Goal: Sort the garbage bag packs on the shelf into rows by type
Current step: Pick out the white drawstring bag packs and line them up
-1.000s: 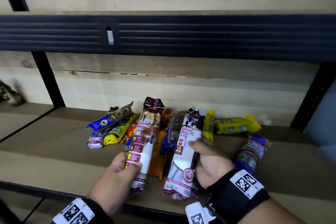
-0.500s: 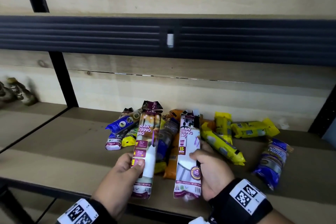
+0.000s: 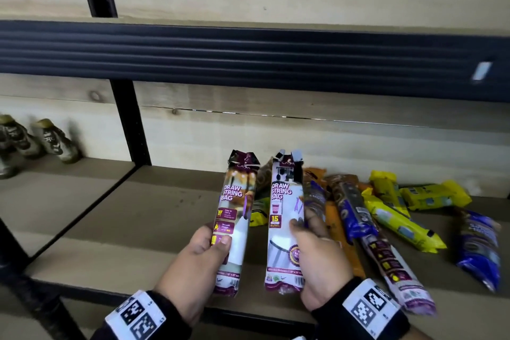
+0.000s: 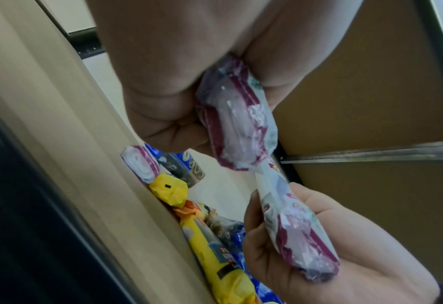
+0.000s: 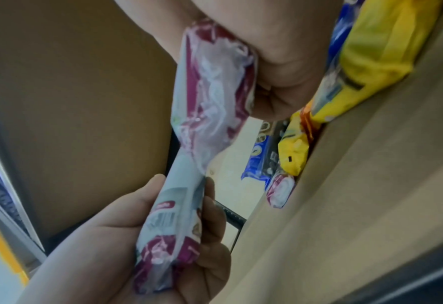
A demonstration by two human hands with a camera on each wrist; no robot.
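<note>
I have the left hand gripping one long white-and-maroon plastic drawstring-bag pack and the right hand gripping a second white-and-maroon pack. The two are side by side and apart, above the front of the wooden shelf, with their tops toward the back wall. The fingers wrap each pack's lower half. Right of them the rest lie in a heap on the shelf: a long orange pack nearest, a third white-and-maroon pack toward the front edge, yellow plastic packs behind it, and a blue pack farthest right. Far left, beyond the black upright post, small bottles stand against the wall.
</note>
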